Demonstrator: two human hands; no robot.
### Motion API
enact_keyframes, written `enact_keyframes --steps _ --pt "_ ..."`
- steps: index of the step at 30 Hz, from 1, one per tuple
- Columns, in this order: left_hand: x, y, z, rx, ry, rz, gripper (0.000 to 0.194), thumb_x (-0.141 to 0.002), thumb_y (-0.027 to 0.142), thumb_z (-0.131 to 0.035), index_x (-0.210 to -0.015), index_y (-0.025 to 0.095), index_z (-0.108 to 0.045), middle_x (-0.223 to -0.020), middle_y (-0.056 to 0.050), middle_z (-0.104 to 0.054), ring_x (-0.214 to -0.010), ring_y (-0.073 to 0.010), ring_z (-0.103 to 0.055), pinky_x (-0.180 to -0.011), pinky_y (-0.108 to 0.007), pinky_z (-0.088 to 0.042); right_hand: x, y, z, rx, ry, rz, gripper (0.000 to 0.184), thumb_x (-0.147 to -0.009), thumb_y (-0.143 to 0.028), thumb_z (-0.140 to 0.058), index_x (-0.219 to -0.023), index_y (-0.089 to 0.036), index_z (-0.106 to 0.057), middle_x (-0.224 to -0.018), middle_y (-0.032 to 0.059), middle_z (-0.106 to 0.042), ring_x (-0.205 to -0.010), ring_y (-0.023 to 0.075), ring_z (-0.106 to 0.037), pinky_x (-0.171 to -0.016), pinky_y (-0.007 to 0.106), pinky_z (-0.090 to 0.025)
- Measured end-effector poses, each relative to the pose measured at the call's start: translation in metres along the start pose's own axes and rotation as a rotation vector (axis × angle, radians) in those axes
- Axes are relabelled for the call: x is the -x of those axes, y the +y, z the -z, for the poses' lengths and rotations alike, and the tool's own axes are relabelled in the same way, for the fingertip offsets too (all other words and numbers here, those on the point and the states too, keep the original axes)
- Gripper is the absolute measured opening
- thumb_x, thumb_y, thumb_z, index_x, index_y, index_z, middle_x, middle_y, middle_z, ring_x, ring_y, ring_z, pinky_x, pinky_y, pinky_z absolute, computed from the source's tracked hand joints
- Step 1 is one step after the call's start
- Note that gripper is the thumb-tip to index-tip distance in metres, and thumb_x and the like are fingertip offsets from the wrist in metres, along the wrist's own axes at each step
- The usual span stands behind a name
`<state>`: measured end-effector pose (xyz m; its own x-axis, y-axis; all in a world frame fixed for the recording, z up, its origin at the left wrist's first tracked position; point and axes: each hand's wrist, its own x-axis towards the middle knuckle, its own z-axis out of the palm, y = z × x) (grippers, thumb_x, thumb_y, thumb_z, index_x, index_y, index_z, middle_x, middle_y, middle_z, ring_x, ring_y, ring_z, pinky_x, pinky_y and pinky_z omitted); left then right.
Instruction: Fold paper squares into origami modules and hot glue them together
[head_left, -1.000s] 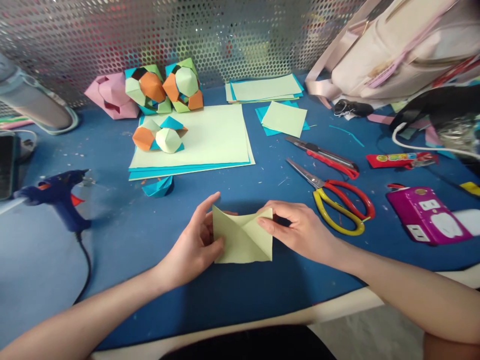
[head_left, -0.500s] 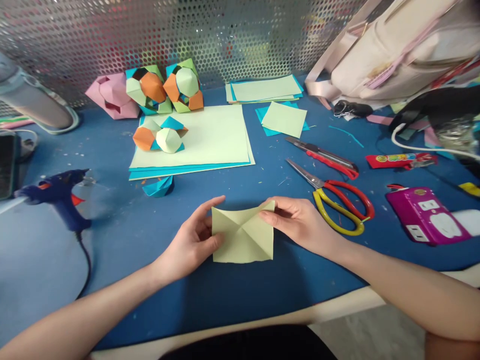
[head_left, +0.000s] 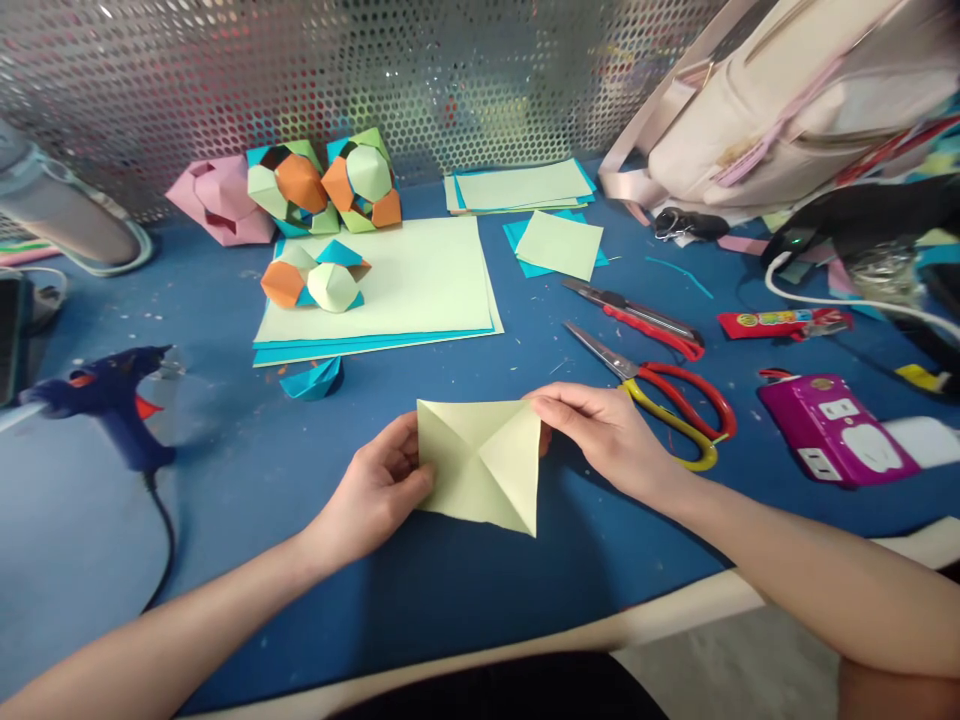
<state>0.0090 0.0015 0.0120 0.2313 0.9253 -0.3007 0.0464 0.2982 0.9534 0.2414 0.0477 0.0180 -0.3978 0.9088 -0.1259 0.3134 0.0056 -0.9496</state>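
A pale green paper square [head_left: 480,465] with two diagonal creases is held just above the blue table [head_left: 450,590], near its front edge. My left hand [head_left: 375,490] pinches the square's left edge, thumb in front and fingers behind. My right hand [head_left: 600,435] pinches the upper right corner between thumb and forefinger. The sheet is opened out nearly flat and tilted toward me.
Red and yellow scissors [head_left: 660,390] lie right beside my right hand, a red utility knife [head_left: 637,315] behind them. A blue glue gun [head_left: 112,400] stands at the left. Paper sheets [head_left: 420,280], folded paper balls [head_left: 315,280], a magenta power strip [head_left: 832,435] and a bag [head_left: 787,100] lie around.
The folded paper has been opened out into a square with crossing creases. Both hands lifted it slightly and shifted their grips to its edges.
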Motion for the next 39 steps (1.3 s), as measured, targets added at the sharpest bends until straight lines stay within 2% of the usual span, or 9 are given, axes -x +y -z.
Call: enact_keyframes --steps 6,10,15,18,20,24,27,35,39 --pt "-0.001 -0.004 -0.002 -0.026 0.047 -0.016 0.046 -0.076 0.019 -0.057 -0.122 0.014 -0.051 -0.109 -0.013 -0.066 -0.097 -0.0225 -0.064 -0.078 -0.032 -0.053 -0.001 0.006 -0.002 -0.191 -0.052 0.053 0.036 -0.093 -0.042 -0.04 -0.087 -0.015 -0.064 -0.066 0.0025 -0.06 -0.064 0.0136 -0.058 -0.061 0.026 -0.047" --pt "-0.002 -0.007 -0.002 -0.021 0.046 -0.047 0.045 -0.077 0.019 -0.056 -0.122 0.015 -0.05 -0.109 -0.014 -0.066 -0.099 -0.0229 -0.064 -0.078 -0.033 -0.053 0.0 0.003 -0.006 -0.101 -0.086 0.008 0.027 -0.087 -0.041 -0.052 -0.077 -0.016 -0.059 -0.067 0.0009 -0.059 -0.063 0.0124 -0.056 -0.059 0.023 -0.046" --pt "-0.001 -0.008 0.0 0.008 0.019 -0.054 0.048 -0.076 0.015 -0.056 -0.123 0.016 -0.05 -0.11 -0.013 -0.066 -0.096 -0.0218 -0.064 -0.073 -0.03 -0.052 -0.003 0.001 -0.008 -0.045 -0.061 -0.044 0.028 -0.087 -0.038 -0.05 -0.07 -0.017 -0.055 -0.061 -0.0014 -0.056 -0.059 0.0116 -0.055 -0.055 0.022 -0.044" --pt "0.0 -0.008 0.002 0.12 0.019 -0.038 0.046 -0.078 0.014 -0.056 -0.123 0.019 -0.05 -0.11 -0.01 -0.066 -0.094 -0.0205 -0.064 -0.075 -0.032 -0.051 -0.005 0.0 -0.007 -0.078 -0.075 -0.066 0.028 -0.086 -0.039 -0.051 -0.068 -0.017 -0.054 -0.06 -0.0016 -0.055 -0.058 0.0115 -0.055 -0.056 0.022 -0.044" --pt "-0.001 -0.006 0.003 0.24 0.079 -0.046 0.037 -0.082 0.017 -0.053 -0.118 0.019 -0.052 -0.105 -0.008 -0.067 -0.088 -0.0189 -0.064 -0.074 -0.033 -0.052 -0.005 -0.002 -0.007 -0.099 -0.082 -0.082 0.028 -0.084 -0.04 -0.054 -0.068 -0.017 -0.053 -0.059 -0.0023 -0.055 -0.057 0.0114 -0.055 -0.056 0.022 -0.043" --pt "-0.005 0.0 0.004 0.368 0.269 -0.073 0.015 -0.087 0.027 -0.05 -0.09 0.014 -0.058 -0.075 -0.004 -0.065 -0.063 -0.014 -0.062 -0.057 -0.028 -0.051 -0.006 -0.007 -0.004 -0.102 -0.085 -0.102 0.031 -0.081 -0.044 -0.056 -0.066 -0.018 -0.052 -0.058 -0.0026 -0.054 -0.057 0.0117 -0.054 -0.054 0.022 -0.042" --pt "-0.008 0.002 0.005 0.348 0.272 -0.082 0.017 -0.087 0.032 -0.052 -0.084 0.015 -0.054 -0.067 -0.001 -0.062 -0.055 -0.0121 -0.059 -0.049 -0.025 -0.048 -0.006 -0.007 -0.003 -0.098 -0.092 -0.099 0.033 -0.082 -0.045 -0.055 -0.065 -0.017 -0.051 -0.058 -0.0024 -0.053 -0.057 0.0116 -0.053 -0.054 0.022 -0.042" --pt "-0.008 -0.007 0.009 0.109 0.248 -0.099 0.021 -0.084 0.035 -0.058 -0.085 0.013 -0.058 -0.069 -0.002 -0.064 -0.053 -0.0123 -0.061 -0.045 -0.023 -0.047 -0.008 -0.001 -0.004 -0.08 -0.068 -0.098 0.029 -0.08 -0.043 -0.058 -0.066 -0.018 -0.054 -0.057 -0.0024 -0.055 -0.056 0.0118 -0.054 -0.054 0.022 -0.04" --pt "-0.008 -0.006 0.01 0.097 0.215 -0.127 0.025 -0.085 0.038 -0.055 -0.077 0.015 -0.056 -0.065 -0.001 -0.063 -0.051 -0.0126 -0.06 -0.043 -0.023 -0.046 -0.008 0.002 -0.006 -0.086 -0.079 -0.066 0.025 -0.081 -0.04 -0.057 -0.068 -0.019 -0.055 -0.059 -0.003 -0.056 -0.055 0.0115 -0.055 -0.053 0.022 -0.041"
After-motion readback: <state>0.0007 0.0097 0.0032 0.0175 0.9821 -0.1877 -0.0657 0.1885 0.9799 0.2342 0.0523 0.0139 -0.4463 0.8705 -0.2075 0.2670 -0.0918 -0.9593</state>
